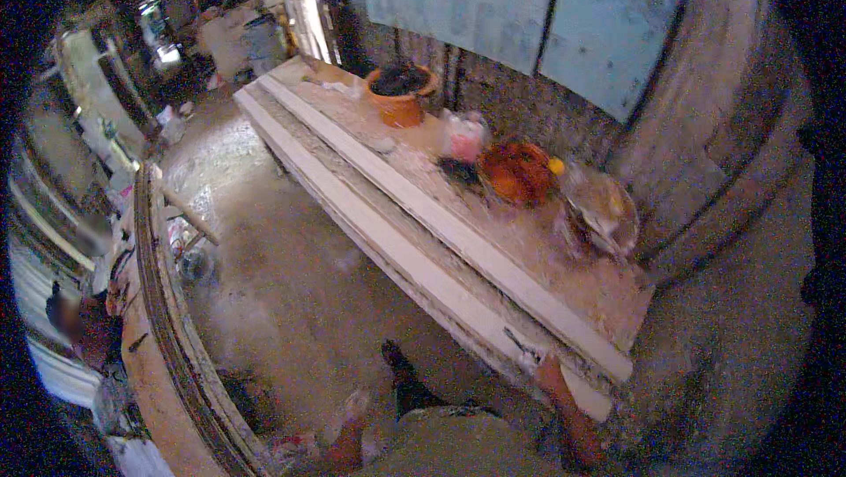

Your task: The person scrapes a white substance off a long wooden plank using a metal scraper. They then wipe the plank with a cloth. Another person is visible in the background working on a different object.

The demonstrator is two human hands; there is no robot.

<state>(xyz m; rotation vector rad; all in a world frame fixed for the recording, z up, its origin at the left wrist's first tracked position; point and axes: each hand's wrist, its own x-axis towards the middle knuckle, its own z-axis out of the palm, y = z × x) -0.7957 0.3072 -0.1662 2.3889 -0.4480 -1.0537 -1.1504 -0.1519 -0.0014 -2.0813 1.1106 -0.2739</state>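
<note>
Right hand [551, 369] touching near end of long white plank [441, 221] on dusty surface [608, 292], grasp unclear, left hand unseen, orange pot [401, 94] far, red bowl [515, 173] right.

The right hand [548, 369] reaches up from the bottom of the picture and touches the near end of a long white board [423, 213]. The board is flat and thin, and it looks dusty and scuffed. It lies along the front of a rough, dirty table [608, 292] and runs far back toward the doorway. A second white board [352, 217] lies just beside it, a little lower, along the table's front edge. Both boards sit side by side and point the same way. The near ends of the boards look chipped and grey. The picture is too blurry to show the fingers.
</note>
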